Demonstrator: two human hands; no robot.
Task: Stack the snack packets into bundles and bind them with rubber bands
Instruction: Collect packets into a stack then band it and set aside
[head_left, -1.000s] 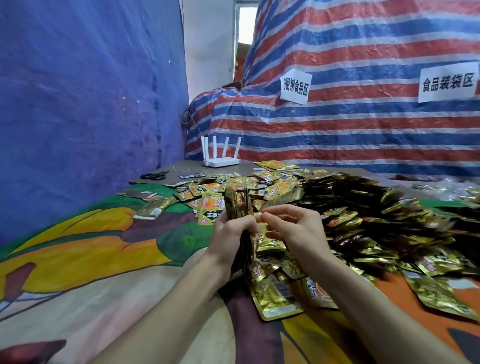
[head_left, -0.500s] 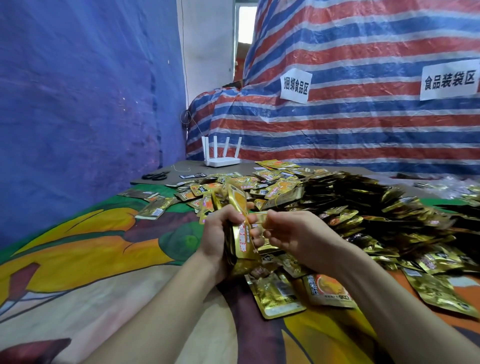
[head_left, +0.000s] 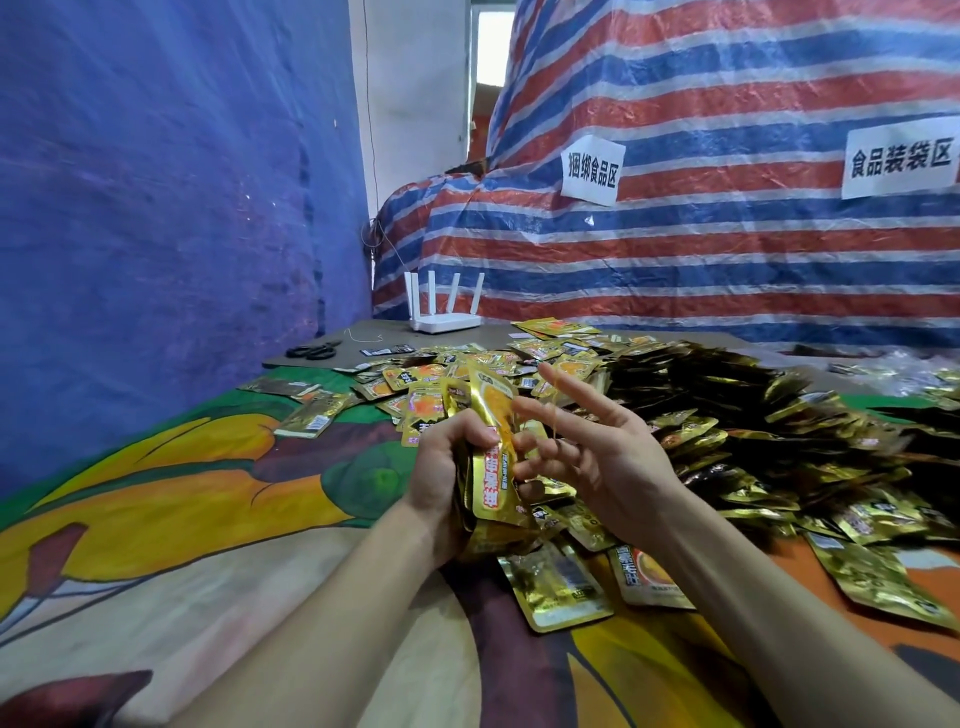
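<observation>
My left hand (head_left: 440, 470) grips an upright bundle of gold snack packets (head_left: 492, 470) just above the colourful cloth. My right hand (head_left: 597, 457) is beside the bundle on its right, fingers spread and mostly straight. A thin yellowish rubber band (head_left: 557, 415) looks stretched over those fingers. The fingertips of that hand touch the bundle's right side. A big heap of loose gold packets (head_left: 727, 415) lies behind and to the right of both hands.
Loose packets (head_left: 556, 587) lie flat just below my hands. At the far left of the table are black scissors (head_left: 311, 351) and a white router (head_left: 444, 312). A blue wall runs along the left, and a striped tarp (head_left: 727, 249) hangs behind.
My right hand has opened from a curled pinch and spread its fingers, stretching the band. The bundle in my left hand has turned from edge-on to face me.
</observation>
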